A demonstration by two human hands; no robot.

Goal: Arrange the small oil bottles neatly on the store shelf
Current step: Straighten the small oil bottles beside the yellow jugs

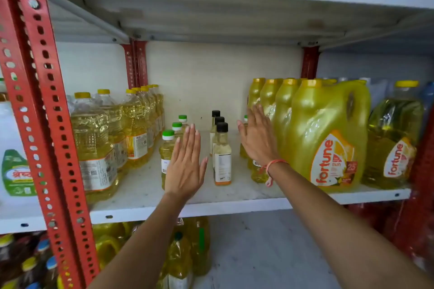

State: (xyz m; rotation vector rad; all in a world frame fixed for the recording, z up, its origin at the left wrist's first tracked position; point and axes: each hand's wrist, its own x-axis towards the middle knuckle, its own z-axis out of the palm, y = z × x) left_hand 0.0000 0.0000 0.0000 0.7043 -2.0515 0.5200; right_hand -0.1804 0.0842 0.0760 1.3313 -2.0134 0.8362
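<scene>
Small oil bottles stand in rows on the white shelf (145, 185). A row of three black-capped bottles (222, 155) runs front to back in the middle. On the left runs a row of green-capped bottles (167, 148). My left hand (185, 166) is flat, fingers straight, just right of that green-capped row and partly covering it. My right hand (257, 138) is flat too, held in front of another row of small bottles (257, 172), mostly hidden behind it. Neither hand holds anything.
Large clear oil bottles (98, 143) fill the shelf's left side. Big yellow Fortune jugs (326, 134) stand on the right. A red perforated upright (40, 112) rises at the left. More bottles sit on the shelf below (185, 253) and above.
</scene>
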